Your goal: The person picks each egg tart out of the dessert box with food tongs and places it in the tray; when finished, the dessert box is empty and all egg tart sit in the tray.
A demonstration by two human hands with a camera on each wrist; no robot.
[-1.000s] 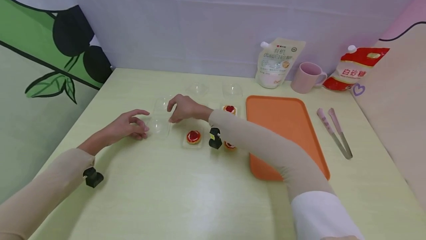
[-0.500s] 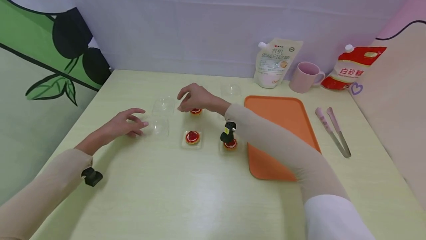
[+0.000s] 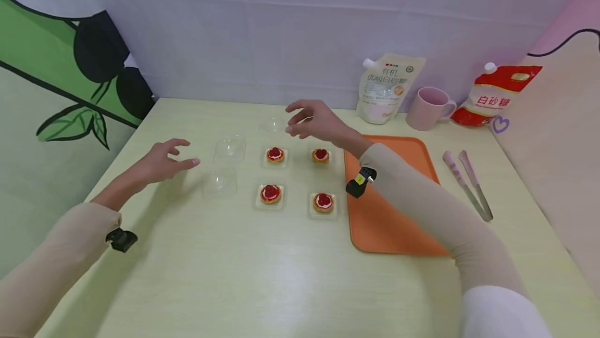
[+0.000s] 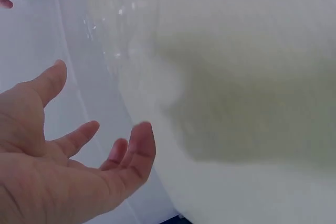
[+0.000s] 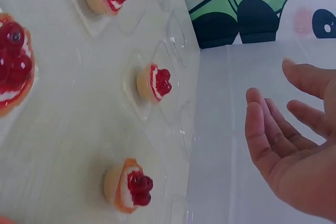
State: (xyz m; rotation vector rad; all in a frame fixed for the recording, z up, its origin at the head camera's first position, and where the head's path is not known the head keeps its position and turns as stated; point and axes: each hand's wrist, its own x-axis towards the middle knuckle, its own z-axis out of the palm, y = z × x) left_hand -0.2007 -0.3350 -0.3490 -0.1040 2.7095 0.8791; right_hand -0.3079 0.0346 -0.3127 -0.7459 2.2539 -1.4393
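My right hand hangs above the back of the table with loosely bent fingers and nothing in it. In the right wrist view the right hand stands apart from the tarts. Several small cherry-topped tarts, such as the back left tart and front right tart, sit on clear square plastic bases. Left of them lie two clear domed lids, a back lid and a front lid. Another clear lid is beside my right fingertips. My left hand, fingers spread, hovers left of the lids, holding nothing.
An orange tray lies right of the tarts, partly under my right forearm. Tongs are farther right. Along the back wall stand a white spouted pouch, a pink mug and a red sugar bag.
My right hand has moved right and back, from beside the left lids, past the back left tart. My left hand has drawn slightly left and up, away from the lids. Tarts stay put.
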